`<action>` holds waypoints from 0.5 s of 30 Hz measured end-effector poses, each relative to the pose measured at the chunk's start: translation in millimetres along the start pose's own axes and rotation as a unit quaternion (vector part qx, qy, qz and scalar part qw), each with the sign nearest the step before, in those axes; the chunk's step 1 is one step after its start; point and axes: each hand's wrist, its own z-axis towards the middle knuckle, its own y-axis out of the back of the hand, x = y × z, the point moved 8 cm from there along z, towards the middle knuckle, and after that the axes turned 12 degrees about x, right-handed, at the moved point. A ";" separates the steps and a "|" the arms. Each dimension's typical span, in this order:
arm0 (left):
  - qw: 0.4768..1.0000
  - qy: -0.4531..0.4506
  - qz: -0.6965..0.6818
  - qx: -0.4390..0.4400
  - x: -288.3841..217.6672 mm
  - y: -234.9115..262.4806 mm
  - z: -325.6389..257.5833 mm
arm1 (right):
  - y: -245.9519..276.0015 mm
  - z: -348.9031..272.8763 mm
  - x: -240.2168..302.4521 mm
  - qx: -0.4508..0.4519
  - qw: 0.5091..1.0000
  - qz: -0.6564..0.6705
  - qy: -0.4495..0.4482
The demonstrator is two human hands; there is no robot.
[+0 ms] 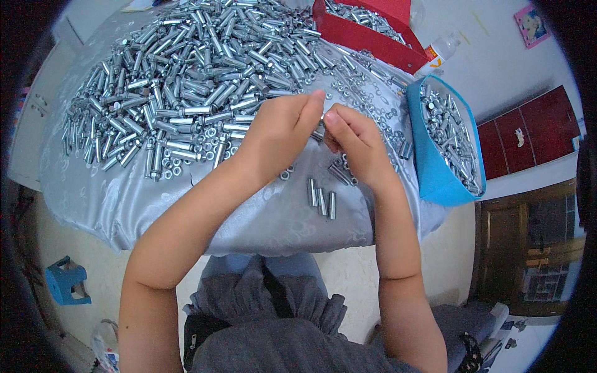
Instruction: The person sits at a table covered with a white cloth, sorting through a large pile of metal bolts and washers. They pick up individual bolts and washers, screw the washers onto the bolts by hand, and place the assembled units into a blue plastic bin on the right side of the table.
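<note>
My left hand (283, 133) is closed, thumb up, over the near edge of a big heap of silvery expansion bolts (205, 68); what it grips is hidden. My right hand (357, 146) meets it fingertip to fingertip, thumb and forefinger pinching a small silvery metal part (323, 117) that shows only as a glint between the hands. Below them three loose metal sleeves (321, 200) lie side by side on the shiny grey tablecloth (280, 224). Hex nuts (211, 133) are scattered along the heap's near edge, and washers (367, 93) are strewn beyond my right hand.
A blue fabric bin (429, 168) full of bolts stands at the table's right edge. Behind it are a red box (373, 40) of metal parts and a clear plastic bottle (443, 48). A blue stool (67, 281) stands on the floor at left, a dark wooden cabinet (528, 248) at right.
</note>
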 end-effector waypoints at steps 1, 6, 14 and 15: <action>0.999 -0.032 -0.004 -0.024 -3.5 1.6 -0.3 | -0.6 0.3 -2.1 -0.005 1.000 0.029 -0.002; 0.996 -0.007 0.010 0.089 -7.8 -10.4 0.7 | 24.2 -3.3 -0.1 -0.119 0.989 0.085 0.008; 0.999 0.030 0.001 -0.040 15.7 28.8 14.0 | 60.9 -12.9 -5.5 -0.243 0.965 0.096 0.035; 0.994 0.044 -0.008 -0.103 22.2 51.1 18.3 | 64.7 -14.1 -7.6 -0.250 0.962 0.105 0.037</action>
